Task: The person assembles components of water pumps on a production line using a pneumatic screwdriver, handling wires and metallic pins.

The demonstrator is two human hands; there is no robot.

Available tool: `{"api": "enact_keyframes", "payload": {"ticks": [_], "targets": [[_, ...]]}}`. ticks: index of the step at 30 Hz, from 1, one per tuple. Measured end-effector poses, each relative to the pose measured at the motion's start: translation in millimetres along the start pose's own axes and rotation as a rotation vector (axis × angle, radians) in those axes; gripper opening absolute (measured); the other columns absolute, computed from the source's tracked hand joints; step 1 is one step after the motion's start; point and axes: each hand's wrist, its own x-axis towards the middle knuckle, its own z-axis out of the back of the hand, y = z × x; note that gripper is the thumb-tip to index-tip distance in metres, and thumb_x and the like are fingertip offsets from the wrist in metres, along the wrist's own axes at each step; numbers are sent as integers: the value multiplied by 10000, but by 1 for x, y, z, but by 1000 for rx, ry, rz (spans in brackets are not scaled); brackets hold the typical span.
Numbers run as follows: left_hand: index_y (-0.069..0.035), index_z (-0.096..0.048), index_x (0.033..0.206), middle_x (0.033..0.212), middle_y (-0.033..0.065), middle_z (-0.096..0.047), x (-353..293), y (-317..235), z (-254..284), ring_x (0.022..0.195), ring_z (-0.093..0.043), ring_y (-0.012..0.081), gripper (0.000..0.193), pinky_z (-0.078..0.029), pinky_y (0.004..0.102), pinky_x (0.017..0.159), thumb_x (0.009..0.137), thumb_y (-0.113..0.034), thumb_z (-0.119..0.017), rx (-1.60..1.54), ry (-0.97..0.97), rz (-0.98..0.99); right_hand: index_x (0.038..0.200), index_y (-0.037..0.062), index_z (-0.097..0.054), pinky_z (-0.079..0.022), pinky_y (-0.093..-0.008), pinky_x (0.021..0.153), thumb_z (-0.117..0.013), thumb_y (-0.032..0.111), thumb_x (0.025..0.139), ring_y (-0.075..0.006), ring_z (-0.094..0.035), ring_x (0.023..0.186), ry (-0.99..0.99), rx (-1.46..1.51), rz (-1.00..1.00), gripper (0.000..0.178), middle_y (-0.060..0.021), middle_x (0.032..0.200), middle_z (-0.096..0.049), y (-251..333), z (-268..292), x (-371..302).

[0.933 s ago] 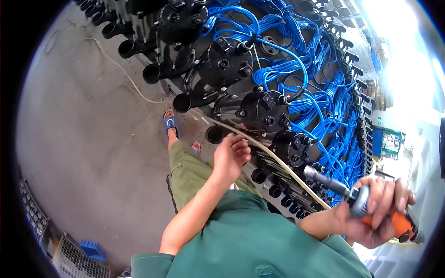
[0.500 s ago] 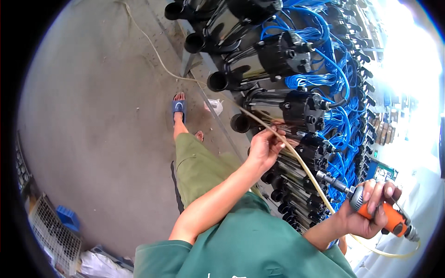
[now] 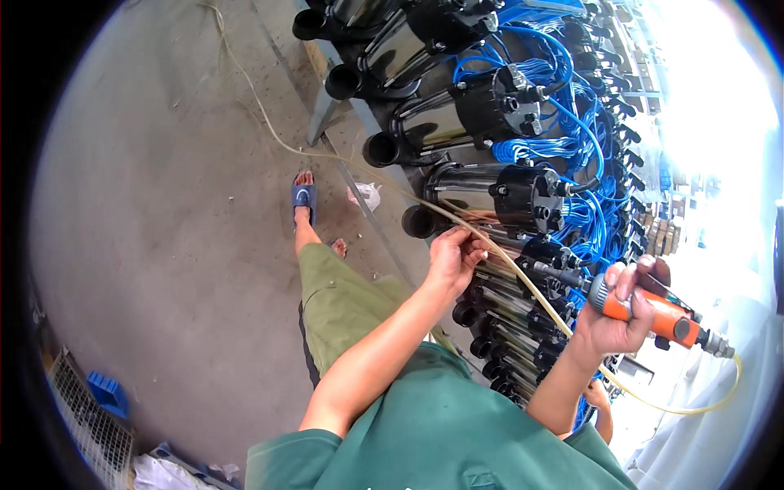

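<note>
In my right hand [image 3: 618, 314] is an orange air-powered nut driver [image 3: 653, 317]; its fingers wrap round the body. The long metal socket [image 3: 559, 273] points left at the black end of one of the pumps. My left hand [image 3: 456, 260] is at the side of the row, fingers curled beside a pump's shiny barrel; what is between the fingertips is hidden. A yellowish air hose [image 3: 531, 286] runs across the pumps, over the left fingertips, and loops round to the driver's rear. The nearest pump [image 3: 490, 194] has a steel barrel and black ends.
More pumps [image 3: 457, 110] lie side by side in a long row on a metal frame [image 3: 324, 114]. Bundled blue cables [image 3: 535, 149] lie along their right ends. A white plastic scrap [image 3: 365, 196] is on the floor. Another person's arm [image 3: 600, 400] shows beyond my right forearm.
My right hand has moved up and left with the nut driver, bringing the socket closer to the pumps. The left hand has shifted slightly left.
</note>
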Motion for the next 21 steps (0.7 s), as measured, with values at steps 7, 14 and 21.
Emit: {"api": "enact_keyframes", "payload": {"ticks": [7,14,21], "targets": [[28,-619,1095,917,116,-679,0,1,-6,735,-645,168,205,-555,270,615,1011,-122,-508,32,-33,31,1254,-35,-580,-491,-310,671,-550,63,792,-112,-573,665,-25,-60,41,473,-158,1087,-643,-17,2,3],[31,-612,1130,933,127,-682,-6,-1,-1,749,-657,166,231,-554,261,616,1017,-145,-512,68,-57,64,1243,-35,-577,-496,-309,666,-542,59,791,-110,-573,664,-38,-60,13,463,-140,1077,-655,-23,-2,3],[27,-613,1197,928,116,-692,-4,-4,1,747,-662,164,276,-563,265,631,1023,-154,-497,85,-23,42,1300,-32,-538,-536,-313,728,-563,80,842,-138,-628,775,64,-28,7,473,-140,1140,-643,-28,9,4]]}}
